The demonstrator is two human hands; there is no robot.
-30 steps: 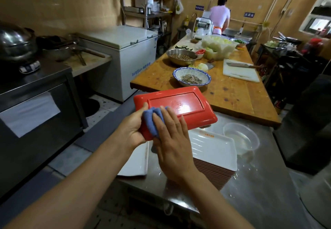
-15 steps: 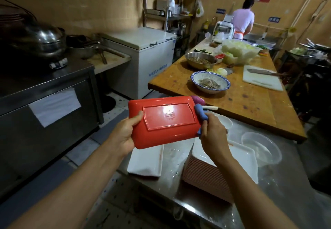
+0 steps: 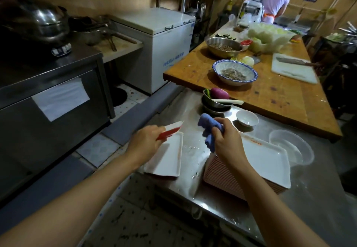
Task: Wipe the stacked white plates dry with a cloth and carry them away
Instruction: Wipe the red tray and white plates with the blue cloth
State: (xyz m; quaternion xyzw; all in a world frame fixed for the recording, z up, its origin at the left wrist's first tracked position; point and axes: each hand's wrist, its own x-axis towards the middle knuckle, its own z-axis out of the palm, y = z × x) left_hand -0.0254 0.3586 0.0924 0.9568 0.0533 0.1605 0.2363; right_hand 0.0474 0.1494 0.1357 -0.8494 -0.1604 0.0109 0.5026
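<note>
1. The left hand (image 3: 144,143) grips a red-backed plate (image 3: 172,129) by its edge, tilted over the single white plate (image 3: 167,157) left of the tall stack (image 3: 260,166).
2. The right hand (image 3: 226,143) clutches the soft blue cloth (image 3: 209,129) above the stack's near corner.
3. The stack on the wet steel worktop (image 3: 318,198) looks heavy, stiff and slippery; it is probably best lifted from underneath at both short ends.

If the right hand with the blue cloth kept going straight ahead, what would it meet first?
Probably the small white bowl just beyond the right hand and its blue cloth; the nested metal bowls lie slightly left. Depth is uncertain.
</note>
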